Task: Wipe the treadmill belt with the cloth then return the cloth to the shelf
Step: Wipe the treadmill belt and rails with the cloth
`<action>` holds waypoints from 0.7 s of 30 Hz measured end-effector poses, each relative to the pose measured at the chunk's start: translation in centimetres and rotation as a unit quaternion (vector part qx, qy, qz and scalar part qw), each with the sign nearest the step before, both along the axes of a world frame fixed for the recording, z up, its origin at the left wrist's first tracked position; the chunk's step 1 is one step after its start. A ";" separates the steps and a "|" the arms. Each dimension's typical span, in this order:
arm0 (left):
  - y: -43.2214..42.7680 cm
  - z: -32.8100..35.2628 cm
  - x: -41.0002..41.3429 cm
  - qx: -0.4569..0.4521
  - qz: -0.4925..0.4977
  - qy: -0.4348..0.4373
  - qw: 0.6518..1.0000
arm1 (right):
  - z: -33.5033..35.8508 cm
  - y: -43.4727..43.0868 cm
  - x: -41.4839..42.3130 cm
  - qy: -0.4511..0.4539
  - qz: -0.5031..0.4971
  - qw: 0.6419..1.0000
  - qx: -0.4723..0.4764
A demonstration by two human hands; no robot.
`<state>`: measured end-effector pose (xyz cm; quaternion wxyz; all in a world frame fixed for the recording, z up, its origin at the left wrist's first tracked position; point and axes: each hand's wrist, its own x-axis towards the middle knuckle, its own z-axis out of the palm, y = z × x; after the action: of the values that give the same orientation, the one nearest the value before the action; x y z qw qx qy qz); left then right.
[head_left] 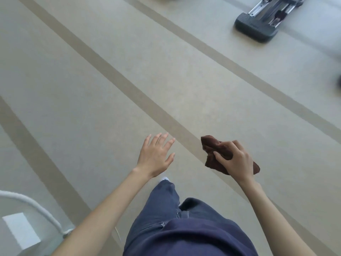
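Pale striped floor underfoot; my right grip is curled round the bunched brown cloth at waist height, my left grip is spread and empty; I judge the cloth light, soft and limp, best held by its gathered middle.

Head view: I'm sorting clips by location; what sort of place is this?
Probably a gym: a black-footed steel machine frame stands on a pale vinyl floor with tan stripes; a white curved rail shows lower left.
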<state>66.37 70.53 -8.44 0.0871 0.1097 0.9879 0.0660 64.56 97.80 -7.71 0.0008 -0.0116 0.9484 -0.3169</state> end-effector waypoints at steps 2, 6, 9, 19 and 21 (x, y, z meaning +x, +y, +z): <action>-1.7 1.0 -3.5 -0.002 -0.010 0.025 1.000 | 1.0 -1.4 -2.5 0.010 -0.019 1.000 -0.003; -3.8 2.7 -9.2 0.011 -0.015 0.070 0.997 | 2.4 -3.8 -7.0 0.062 -0.037 0.997 -0.004; -4.8 2.9 -11.8 0.037 -0.015 0.080 0.996 | 2.5 -5.5 -9.2 0.085 -0.058 0.995 -0.011; -6.7 -0.1 -20.8 0.030 -0.020 0.044 0.998 | -1.1 -8.8 -18.0 0.025 -0.040 0.999 -0.023; -7.0 -0.4 -23.8 0.030 -0.013 0.032 0.999 | -1.5 -9.0 -21.2 0.016 -0.025 0.999 -0.021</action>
<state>42.58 63.53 -8.84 0.0533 0.1267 0.9863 0.0913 43.36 88.80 -9.19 -0.0225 0.0070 0.9414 -0.3364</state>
